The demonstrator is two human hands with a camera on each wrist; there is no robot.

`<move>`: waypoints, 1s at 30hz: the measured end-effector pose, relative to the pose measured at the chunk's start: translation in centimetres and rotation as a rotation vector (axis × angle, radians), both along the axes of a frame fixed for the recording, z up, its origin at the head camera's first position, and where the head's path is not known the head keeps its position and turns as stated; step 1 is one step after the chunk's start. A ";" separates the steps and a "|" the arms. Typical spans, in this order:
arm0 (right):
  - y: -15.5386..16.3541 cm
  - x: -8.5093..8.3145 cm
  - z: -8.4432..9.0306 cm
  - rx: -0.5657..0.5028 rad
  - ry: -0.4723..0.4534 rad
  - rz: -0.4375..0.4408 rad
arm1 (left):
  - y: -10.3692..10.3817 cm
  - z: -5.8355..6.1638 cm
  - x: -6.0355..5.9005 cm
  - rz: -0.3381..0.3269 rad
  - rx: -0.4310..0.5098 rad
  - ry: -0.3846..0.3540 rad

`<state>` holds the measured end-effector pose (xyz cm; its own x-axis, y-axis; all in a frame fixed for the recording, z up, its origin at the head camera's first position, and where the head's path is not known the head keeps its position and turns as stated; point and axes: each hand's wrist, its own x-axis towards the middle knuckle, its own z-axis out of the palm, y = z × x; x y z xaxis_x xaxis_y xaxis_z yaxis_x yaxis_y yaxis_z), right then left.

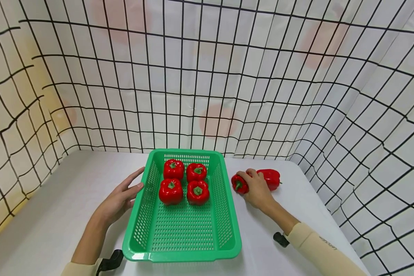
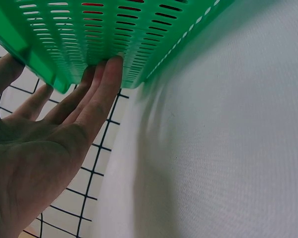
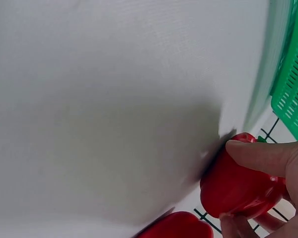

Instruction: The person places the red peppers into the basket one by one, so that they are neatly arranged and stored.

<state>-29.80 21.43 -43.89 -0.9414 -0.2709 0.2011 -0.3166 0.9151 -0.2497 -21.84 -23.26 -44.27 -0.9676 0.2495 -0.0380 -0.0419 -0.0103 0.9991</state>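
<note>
Curling round a pepper [image 1: 239, 184], the right hand [image 1: 257, 189] needed firm grip; the left hand's [image 1: 119, 199] straight fingers [image 2: 102, 94] steadied the basket [image 1: 138, 230].

The left hand [image 1: 119, 199] lies flat with fingers straight and together, while the right hand [image 1: 257, 189] is curled, fingers and thumb bent inward.

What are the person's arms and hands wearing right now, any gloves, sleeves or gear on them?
Both hands are bare, no gloves: the left hand and the right hand. The right arm has a cream long sleeve with small dark lettering near the forearm. The left sleeve shows only a cream edge at the frame's bottom. A black strap-like mount sits by the left wrist, another black piece by the right.
</note>
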 end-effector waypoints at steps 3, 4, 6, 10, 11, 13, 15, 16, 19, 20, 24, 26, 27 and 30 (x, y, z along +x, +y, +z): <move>-0.1 0.1 0.0 0.010 0.021 0.001 | 0.0 0.0 0.0 0.002 -0.002 -0.001; -0.1 0.1 0.0 0.009 0.025 0.001 | 0.0 0.0 0.0 0.003 -0.003 0.000; -0.2 0.1 0.0 0.002 0.029 0.006 | 0.0 0.0 0.1 0.002 -0.005 -0.001; -0.1 0.1 -0.1 -0.011 0.015 0.003 | 0.1 0.0 0.1 -0.001 -0.005 -0.003; 0.0 0.2 -0.1 -0.013 0.011 0.001 | 0.1 0.0 0.1 -0.003 -0.005 -0.004; 0.0 0.2 -0.1 -0.011 0.003 -0.002 | 0.1 0.0 0.1 -0.004 -0.006 -0.005; 0.1 0.3 0.0 -0.009 0.002 0.000 | 0.1 0.0 0.1 -0.004 -0.006 -0.005; 0.1 0.4 0.0 -0.010 0.001 0.002 | 0.0 0.0 0.1 -0.004 -0.006 -0.004; 0.1 0.4 0.2 -0.018 0.001 0.009 | -0.1 0.0 0.1 -0.002 -0.003 0.001; 0.1 0.4 0.3 -0.022 -0.001 0.006 | -0.1 0.0 0.1 -0.003 -0.002 0.002; 0.3 0.4 0.4 -0.038 -0.024 -0.011 | -0.1 0.1 0.2 -0.005 -0.002 0.005; 0.4 0.4 0.6 -0.042 -0.037 -0.015 | 0.0 0.2 0.2 -0.006 0.000 0.003; 0.5 0.4 0.7 -0.044 -0.043 -0.014 | 0.0 0.2 0.2 -0.006 0.000 0.003; 0.6 0.5 1.1 -0.050 -0.053 -0.006 | 0.0 0.2 0.1 -0.003 -0.002 0.002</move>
<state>-29.27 22.04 -42.77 -0.9525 -0.2564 0.1641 -0.2967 0.9027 -0.3116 -21.71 -23.23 -44.05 -0.9670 0.2522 -0.0365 -0.0398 -0.0080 0.9992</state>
